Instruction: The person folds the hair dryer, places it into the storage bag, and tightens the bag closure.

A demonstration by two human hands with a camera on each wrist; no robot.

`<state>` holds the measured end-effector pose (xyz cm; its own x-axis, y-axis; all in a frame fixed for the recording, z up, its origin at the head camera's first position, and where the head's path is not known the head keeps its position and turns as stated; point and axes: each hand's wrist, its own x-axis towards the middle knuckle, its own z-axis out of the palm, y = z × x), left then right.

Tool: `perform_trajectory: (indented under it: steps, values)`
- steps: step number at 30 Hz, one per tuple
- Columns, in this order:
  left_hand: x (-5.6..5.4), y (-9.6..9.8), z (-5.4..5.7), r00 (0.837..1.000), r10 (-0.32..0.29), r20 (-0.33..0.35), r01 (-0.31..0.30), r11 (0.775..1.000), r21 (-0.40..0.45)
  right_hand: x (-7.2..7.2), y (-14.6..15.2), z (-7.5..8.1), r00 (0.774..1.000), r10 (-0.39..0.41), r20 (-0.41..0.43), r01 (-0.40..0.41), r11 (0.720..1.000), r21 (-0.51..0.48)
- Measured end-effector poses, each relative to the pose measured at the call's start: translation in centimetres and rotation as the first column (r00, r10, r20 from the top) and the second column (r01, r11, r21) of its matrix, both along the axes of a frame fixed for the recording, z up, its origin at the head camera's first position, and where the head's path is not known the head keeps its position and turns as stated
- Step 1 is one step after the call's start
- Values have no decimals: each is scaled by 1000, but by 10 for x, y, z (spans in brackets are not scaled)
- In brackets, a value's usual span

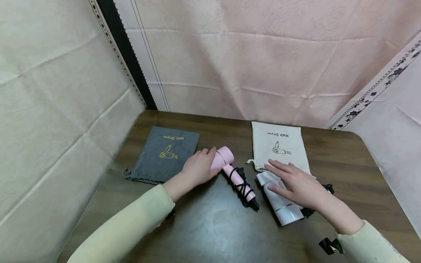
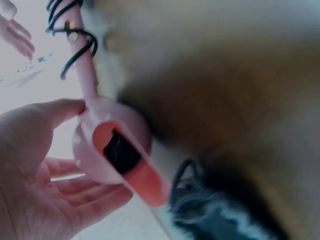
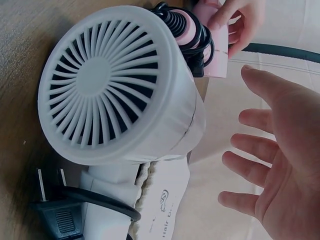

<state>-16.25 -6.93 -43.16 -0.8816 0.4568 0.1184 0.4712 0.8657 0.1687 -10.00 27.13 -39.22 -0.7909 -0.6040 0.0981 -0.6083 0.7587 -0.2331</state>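
My left hand point(image 1: 198, 168) grips the barrel of a pink hair dryer point(image 1: 224, 157), its handle wound with a black cord and angled toward the table's front. In the left wrist view, thumb and fingers lie around the pink dryer's point(image 2: 110, 135) rounded body. Over a white hair dryer point(image 1: 279, 197) hovers my right hand point(image 1: 300, 184), fingers spread. The right wrist view shows a gap between that hand point(image 3: 280, 160) and the white dryer point(image 3: 175, 100), whose slatted rear grille faces the camera. Its plug point(image 3: 62, 220) lies beside the white handle.
A dark grey drawstring bag point(image 1: 171, 146) printed "Hair Dryer" lies at the left of the wooden table point(image 1: 210, 233). Behind the white dryer is a matching off-white bag point(image 1: 277, 137). Pale cloth point(image 1: 263, 65) hangs along the back and sides.
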Motion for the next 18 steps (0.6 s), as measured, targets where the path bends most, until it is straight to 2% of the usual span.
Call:
perform_trajectory:
  steps: [3,8,11,18]
  values:
    - [-7,3,6,998,-1,68,2,1000,-10,1,1,0,1000,-5,-1,5,1000,3]
    - [-12,8,7,989,6,145,-3,1000,-24,1,3,-1,1000,-7,-1,7,1000,-5]
    - [-13,10,5,989,4,150,-2,1000,-19,2,4,-2,1000,-9,-7,9,1000,-11]
    - [-10,12,3,997,13,70,-13,1000,-1,2,7,-5,1000,-10,-6,10,1000,-23]
